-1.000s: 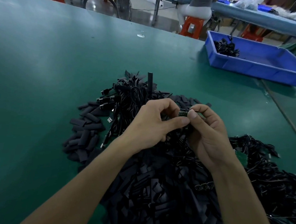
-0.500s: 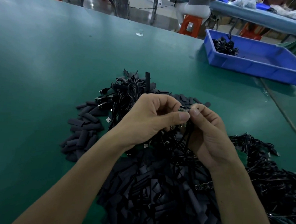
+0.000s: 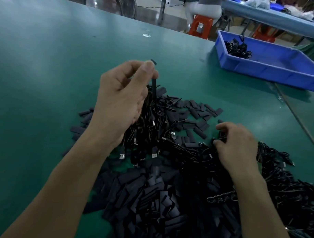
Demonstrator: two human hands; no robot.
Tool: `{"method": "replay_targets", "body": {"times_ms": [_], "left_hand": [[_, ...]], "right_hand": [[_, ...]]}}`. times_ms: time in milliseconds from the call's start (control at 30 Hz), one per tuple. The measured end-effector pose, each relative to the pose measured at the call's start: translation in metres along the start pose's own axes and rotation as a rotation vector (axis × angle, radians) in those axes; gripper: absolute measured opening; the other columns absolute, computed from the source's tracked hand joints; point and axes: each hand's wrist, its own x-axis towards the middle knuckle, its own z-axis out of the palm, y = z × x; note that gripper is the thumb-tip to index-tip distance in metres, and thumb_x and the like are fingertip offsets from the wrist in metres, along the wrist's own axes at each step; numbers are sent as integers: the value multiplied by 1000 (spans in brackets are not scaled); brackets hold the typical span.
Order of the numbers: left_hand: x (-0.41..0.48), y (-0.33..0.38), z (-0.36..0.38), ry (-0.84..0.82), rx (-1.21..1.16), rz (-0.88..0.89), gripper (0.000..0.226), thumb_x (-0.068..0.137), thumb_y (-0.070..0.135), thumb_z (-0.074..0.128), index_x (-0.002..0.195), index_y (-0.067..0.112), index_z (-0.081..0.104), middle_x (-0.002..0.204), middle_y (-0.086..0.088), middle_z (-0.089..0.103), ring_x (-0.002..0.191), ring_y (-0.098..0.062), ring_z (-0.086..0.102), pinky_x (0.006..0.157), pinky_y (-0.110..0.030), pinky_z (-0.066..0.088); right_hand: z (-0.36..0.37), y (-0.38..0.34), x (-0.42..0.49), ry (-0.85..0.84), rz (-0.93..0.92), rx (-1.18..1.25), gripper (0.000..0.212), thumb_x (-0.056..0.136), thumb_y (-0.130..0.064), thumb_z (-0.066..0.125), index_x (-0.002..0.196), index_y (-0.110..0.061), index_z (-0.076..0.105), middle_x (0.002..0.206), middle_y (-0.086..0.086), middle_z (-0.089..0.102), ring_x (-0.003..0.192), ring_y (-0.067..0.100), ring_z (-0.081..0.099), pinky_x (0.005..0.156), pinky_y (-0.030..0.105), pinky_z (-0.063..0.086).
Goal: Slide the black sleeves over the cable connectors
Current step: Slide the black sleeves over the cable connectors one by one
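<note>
Your left fingers (image 3: 145, 70) are clenched in a pinch, thumb against forefinger, on a narrow black tubular sleeve (image 3: 154, 86). It stands upright over the middle of the green table (image 3: 47, 70), and a bunch of thin black cables (image 3: 148, 129) hangs beneath your left hand (image 3: 121, 99). Whether the sleeve already covers its connector is hidden.

Your right hand (image 3: 235, 144), toward the table's right edge, has its fingers (image 3: 223, 126) curled, nipping 1 dark cable end (image 3: 221, 136) in the tangled black cable heap (image 3: 283, 185). The loose flat black sleeves (image 3: 150, 198) are piled at the near edge.

Watch 2 things. Pulling that end free could drag knotted neighbours along and scatter sleeves. And because you hold only the sleeve's top, the weight of the hanging bunch could make it slip.
</note>
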Motion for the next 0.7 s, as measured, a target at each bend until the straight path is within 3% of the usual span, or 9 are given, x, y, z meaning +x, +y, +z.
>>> {"method": "replay_targets", "body": {"times_ms": [67, 167, 233, 333, 400, 567, 700], "left_hand": [[0, -2, 0, -33, 125, -55, 25, 105, 24, 52, 92, 18, 72, 47, 16, 38, 39, -1, 30, 41, -9, 28], [1, -8, -1, -152, 267, -160, 26, 106, 18, 48, 118, 12, 70, 54, 17, 44, 42, 2, 38, 45, -2, 31], [1, -13, -3, -242, 316, -229, 33, 105, 13, 47, 134, 17, 61, 60, 8, 47, 47, -2, 36, 46, -7, 32], [-1, -14, -5, -333, 333, -233, 39, 105, 8, 47, 141, 20, 55, 64, 13, 63, 54, -4, 48, 49, -12, 39], [-1, -13, -5, -364, 329, -215, 36, 105, 8, 49, 138, 22, 53, 74, 11, 71, 58, -2, 57, 51, -14, 45], [-2, -17, -4, -346, 404, -238, 9, 101, 14, 58, 103, 23, 55, 82, 7, 76, 61, -10, 68, 52, -18, 50], [-3, -19, -4, -299, 406, -192, 14, 99, 13, 62, 98, 26, 67, 80, 5, 75, 58, -6, 66, 53, -16, 50]], "right_hand": [[-2, -12, -5, -27, -136, -33, 40, 84, -6, 74, 120, -23, 69, 128, 2, 62, 123, 26, 50, 105, 44, 37], [3, -28, -5, -205, -319, 36, 36, 90, -2, 66, 120, -21, 72, 125, 0, 68, 119, 23, 60, 107, 42, 45], [10, -33, -2, -311, -340, -67, 38, 95, -5, 60, 128, -24, 67, 129, -1, 64, 120, 25, 58, 102, 44, 47], [18, -31, 0, -385, -284, -175, 39, 96, -15, 63, 134, -27, 61, 130, 0, 62, 121, 26, 55, 99, 45, 48], [20, -28, 3, -398, -260, -164, 35, 95, -20, 67, 129, -26, 65, 125, 0, 64, 118, 26, 57, 98, 45, 49], [23, -26, 6, -372, -260, -103, 20, 91, -20, 72, 111, -22, 71, 111, 2, 67, 109, 27, 60, 92, 42, 51], [24, -22, 1, -275, -286, -14, 10, 89, -20, 73, 90, -28, 66, 99, -3, 56, 104, 23, 55, 88, 37, 45]]}}
